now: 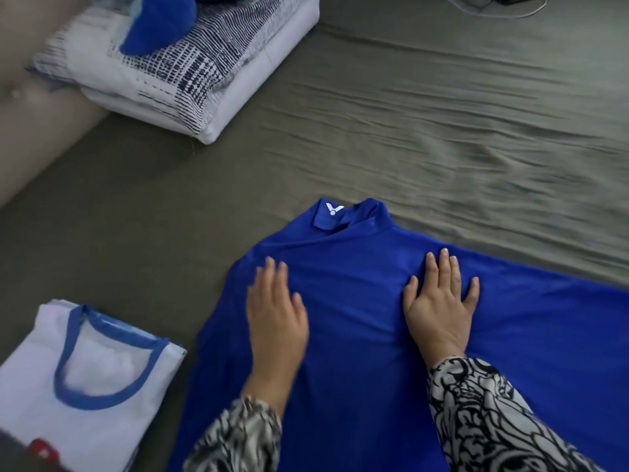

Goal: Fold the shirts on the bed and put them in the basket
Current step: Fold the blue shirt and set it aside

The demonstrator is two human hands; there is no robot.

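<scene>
Hands, left and right, flat on blue shirt; folded white shirt nearby left

Blue shirt: right sleeve and hem cut off by right and bottom frame edges. White shirt: lower part cut off at bottom-left corner; its red print unreadable. Left hand motion-blurred. Cable at bed's far edge cropped, too small to identify.
</scene>
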